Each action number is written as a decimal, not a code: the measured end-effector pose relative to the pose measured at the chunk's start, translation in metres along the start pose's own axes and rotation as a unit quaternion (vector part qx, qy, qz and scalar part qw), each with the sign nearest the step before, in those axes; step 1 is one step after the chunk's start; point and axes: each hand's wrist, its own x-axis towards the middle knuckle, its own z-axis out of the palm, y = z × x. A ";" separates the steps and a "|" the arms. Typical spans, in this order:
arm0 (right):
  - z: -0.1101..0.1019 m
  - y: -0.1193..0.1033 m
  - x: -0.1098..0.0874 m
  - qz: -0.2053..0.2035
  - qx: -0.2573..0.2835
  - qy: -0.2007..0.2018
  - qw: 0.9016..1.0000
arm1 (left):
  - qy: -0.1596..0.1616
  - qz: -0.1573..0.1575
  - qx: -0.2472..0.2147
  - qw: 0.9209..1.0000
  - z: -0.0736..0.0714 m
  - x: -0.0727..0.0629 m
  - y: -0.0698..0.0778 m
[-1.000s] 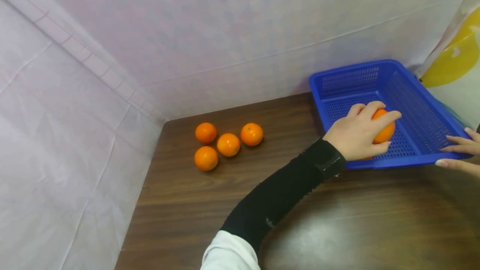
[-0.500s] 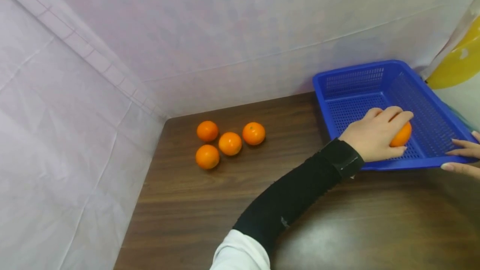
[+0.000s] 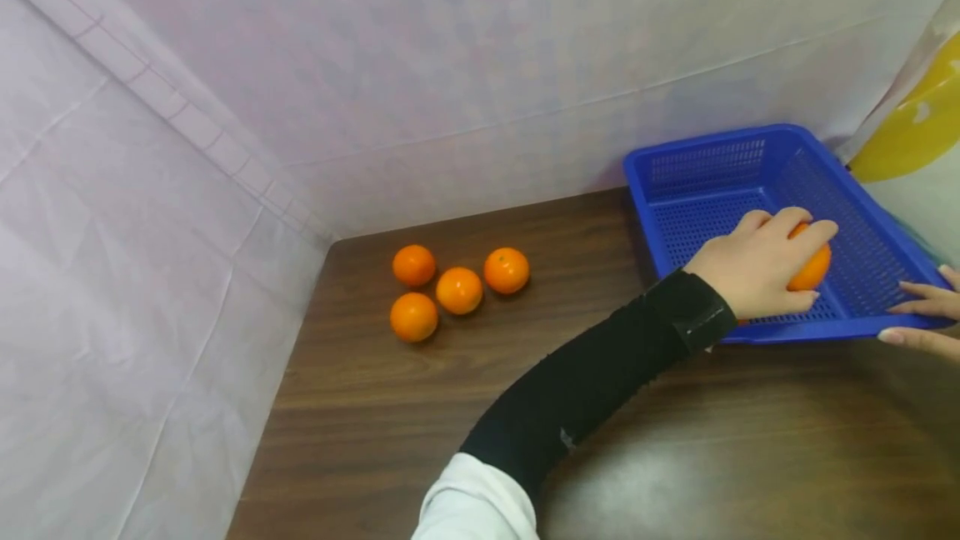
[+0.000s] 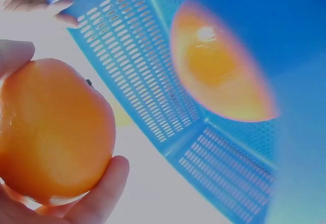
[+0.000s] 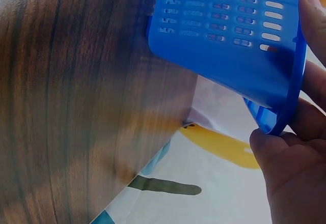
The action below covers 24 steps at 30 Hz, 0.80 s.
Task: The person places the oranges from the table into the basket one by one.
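My left hand (image 3: 757,265) holds an orange (image 3: 812,263) over the blue plastic basket (image 3: 645,207). The left wrist view shows that same orange (image 4: 56,132) between thumb and fingers. A second orange (image 4: 209,66) lies inside the basket, mostly hidden by my left hand in the head view. At the basket's near right corner, my right hand (image 3: 930,311) grips the rim, thumb on one side and fingers on the other, as the right wrist view shows with the rim (image 5: 293,102).
Several oranges (image 3: 459,290) sit close together on the left of the brown wooden table (image 3: 390,432). A white covered wall (image 3: 480,107) rises behind the table, and another pale sheet (image 3: 135,290) hangs at left. The basket stands at the back right.
My left hand has moved a little to the right over the basket, still holding the orange. My right hand stays on the rim. The oranges on the table have not moved.
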 end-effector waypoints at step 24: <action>-0.006 -0.004 -0.001 -0.020 0.047 0.023 0.998 | -0.076 -0.027 -0.017 0.997 -0.006 0.038 0.013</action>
